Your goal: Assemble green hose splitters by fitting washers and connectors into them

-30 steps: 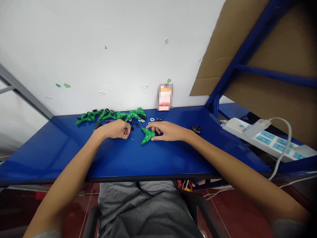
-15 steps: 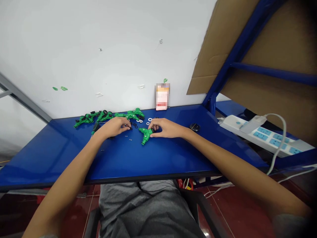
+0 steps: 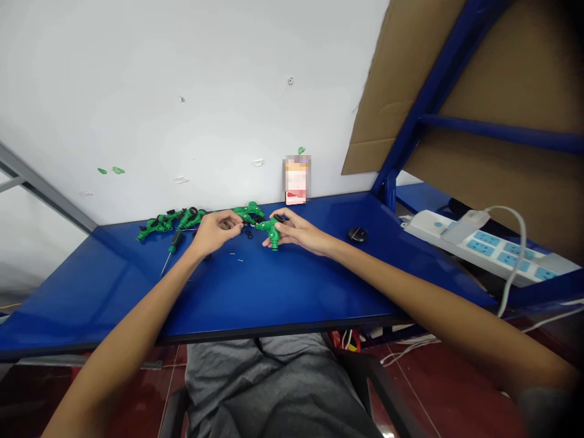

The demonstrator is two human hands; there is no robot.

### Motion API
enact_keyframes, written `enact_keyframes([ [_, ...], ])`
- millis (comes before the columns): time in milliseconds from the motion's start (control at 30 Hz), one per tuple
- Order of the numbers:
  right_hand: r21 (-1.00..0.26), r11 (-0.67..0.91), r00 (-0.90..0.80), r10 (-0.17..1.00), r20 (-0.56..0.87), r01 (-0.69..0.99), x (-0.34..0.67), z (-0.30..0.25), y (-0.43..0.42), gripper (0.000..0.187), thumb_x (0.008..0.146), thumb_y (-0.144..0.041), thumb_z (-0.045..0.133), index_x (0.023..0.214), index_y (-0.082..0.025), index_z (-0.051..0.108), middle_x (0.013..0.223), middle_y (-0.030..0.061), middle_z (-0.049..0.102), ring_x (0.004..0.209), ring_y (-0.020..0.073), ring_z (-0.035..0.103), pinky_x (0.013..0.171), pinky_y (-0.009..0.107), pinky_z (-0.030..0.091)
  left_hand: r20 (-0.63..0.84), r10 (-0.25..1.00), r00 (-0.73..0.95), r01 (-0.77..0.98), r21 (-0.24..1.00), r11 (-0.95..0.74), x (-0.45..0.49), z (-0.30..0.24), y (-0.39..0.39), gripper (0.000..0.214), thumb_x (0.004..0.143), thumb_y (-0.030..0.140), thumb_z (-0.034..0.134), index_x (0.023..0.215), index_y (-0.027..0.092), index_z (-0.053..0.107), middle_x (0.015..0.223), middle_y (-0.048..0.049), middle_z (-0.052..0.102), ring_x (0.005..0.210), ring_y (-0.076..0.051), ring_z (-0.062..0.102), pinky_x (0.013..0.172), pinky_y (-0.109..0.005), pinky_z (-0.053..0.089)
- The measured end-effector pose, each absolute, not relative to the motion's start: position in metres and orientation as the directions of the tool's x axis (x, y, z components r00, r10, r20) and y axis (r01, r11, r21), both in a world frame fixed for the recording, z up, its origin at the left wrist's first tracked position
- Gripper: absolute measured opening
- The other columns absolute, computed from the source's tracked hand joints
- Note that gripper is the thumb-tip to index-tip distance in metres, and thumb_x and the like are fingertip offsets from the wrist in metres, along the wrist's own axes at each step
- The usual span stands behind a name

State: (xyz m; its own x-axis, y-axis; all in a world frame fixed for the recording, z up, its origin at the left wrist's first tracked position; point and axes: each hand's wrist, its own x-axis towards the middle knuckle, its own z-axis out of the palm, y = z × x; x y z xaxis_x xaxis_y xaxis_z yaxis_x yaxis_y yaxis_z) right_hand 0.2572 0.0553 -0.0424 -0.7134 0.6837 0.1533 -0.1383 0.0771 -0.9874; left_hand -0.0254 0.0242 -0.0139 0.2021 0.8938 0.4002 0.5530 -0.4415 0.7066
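My right hand (image 3: 301, 234) holds a green plastic Y-shaped hose connector (image 3: 272, 231) just above the blue table, and a black collar shows at its top end. Beside it on the left, my left hand (image 3: 218, 232) is closed in a pinch. A small dark bit shows at those fingertips, too small to name. Just below lie a few small black rings (image 3: 249, 233). Behind the hands sits another green connector (image 3: 252, 210), partly hidden. Two small screws (image 3: 239, 260) lie in front of my left hand.
Several green connectors (image 3: 168, 221) are piled at the back left, near a screwdriver (image 3: 174, 242) with a green and black handle. A round black object (image 3: 358, 235) sits to the right. A white power strip (image 3: 483, 243) with cables runs along the right side.
My right hand has raised and turned the connector, so its lower outlet points down and its black collar shows. My left fingertips have lifted slightly off the black rings. The screwdriver is less covered.
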Motion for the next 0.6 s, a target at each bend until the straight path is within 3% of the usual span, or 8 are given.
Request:
enact_keyframes([
  [333,-0.972,0.202,-0.627,0.744,0.232,-0.120,0.242,-0.047,0.050,0.047,0.099,-0.055,0.075,0.128,-0.027,0.052,0.097,0.0035,0.076,0.093,0.0258,0.084,0.079,0.040,0.069,0.588,0.757,0.285,0.626,0.483,-0.611,0.001,-0.022,0.010,0.014,0.097,0.029,0.068,0.101,0.019,0.078,0.094,-0.0042,0.079,0.077,-0.014,0.069,0.071,-0.025,0.057],
  [600,-0.969,0.212,-0.614,0.751,0.243,-0.124,0.240,-0.050,0.048,0.042,0.101,-0.051,0.073,0.129,-0.027,0.052,0.099,0.0045,0.077,0.093,0.0267,0.084,0.080,0.042,0.071,0.599,0.693,0.401,0.685,0.307,-0.661,0.001,-0.020,0.005,0.014,0.105,0.028,0.062,0.107,0.021,0.073,0.100,-0.0044,0.075,0.083,-0.015,0.069,0.079,-0.027,0.057],
])
